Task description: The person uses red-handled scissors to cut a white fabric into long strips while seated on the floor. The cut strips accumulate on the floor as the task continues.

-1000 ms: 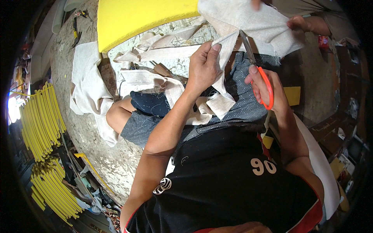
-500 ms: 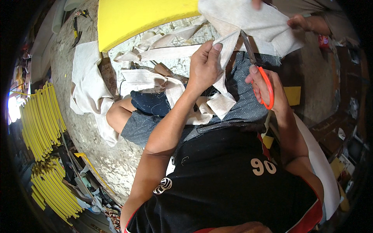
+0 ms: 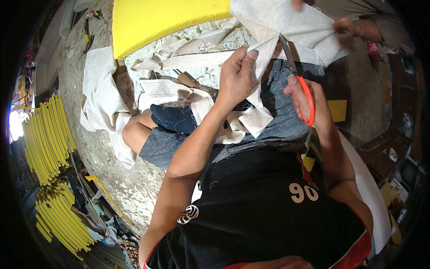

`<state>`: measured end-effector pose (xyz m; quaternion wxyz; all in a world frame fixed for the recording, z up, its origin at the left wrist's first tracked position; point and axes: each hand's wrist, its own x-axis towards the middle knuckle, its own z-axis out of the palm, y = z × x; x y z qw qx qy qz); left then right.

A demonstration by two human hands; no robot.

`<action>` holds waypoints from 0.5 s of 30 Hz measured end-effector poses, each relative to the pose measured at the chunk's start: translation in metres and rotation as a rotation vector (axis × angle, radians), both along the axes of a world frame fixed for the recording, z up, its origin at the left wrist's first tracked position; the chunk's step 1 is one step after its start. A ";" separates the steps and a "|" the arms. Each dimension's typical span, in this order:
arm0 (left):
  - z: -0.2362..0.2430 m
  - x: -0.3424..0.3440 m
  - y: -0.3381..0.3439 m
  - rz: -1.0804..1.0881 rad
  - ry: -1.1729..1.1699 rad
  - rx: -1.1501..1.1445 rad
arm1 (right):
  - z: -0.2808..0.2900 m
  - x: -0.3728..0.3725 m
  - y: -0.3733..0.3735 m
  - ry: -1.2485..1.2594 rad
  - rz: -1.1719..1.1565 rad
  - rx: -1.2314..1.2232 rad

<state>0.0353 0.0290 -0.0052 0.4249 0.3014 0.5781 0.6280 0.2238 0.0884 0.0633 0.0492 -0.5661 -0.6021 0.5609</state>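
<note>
My left hand (image 3: 237,74) pinches a narrow strip of off-white fabric (image 3: 267,47), thumb on top, and the strip trails down across my lap. In my right hand (image 3: 313,101) is a pair of scissors (image 3: 306,96) with orange handles and metal blades. The blade tips point up and away, touching the cloth where the strip joins a wider white fabric piece (image 3: 286,20). At the far right another person's hand (image 3: 347,26) grips the edge of that piece, pulling it into folds. Part of a further finger shows at the top edge.
A yellow foam slab (image 3: 165,27) lies at the far side of the worn work surface (image 3: 101,148). Loose fabric strips (image 3: 192,60) and a white cloth (image 3: 101,89) spread around my legs. Yellow rods (image 3: 49,139) are stacked at left. Pliers (image 3: 87,33) lie far left.
Hardly anything differs. My hands and the scissors have shifted very slightly to the right, and the fabric with them.
</note>
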 end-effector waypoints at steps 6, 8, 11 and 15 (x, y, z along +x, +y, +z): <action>0.001 -0.001 -0.001 -0.015 -0.030 -0.011 | 0.001 0.000 0.000 -0.026 0.000 0.002; 0.000 -0.001 0.000 -0.017 -0.035 -0.014 | -0.001 0.001 0.001 -0.021 0.012 0.007; -0.005 -0.001 0.000 -0.022 -0.034 -0.019 | -0.002 0.000 0.001 -0.025 0.018 0.024; -0.006 -0.002 -0.001 -0.026 -0.016 -0.018 | -0.006 0.002 0.001 0.009 0.066 0.114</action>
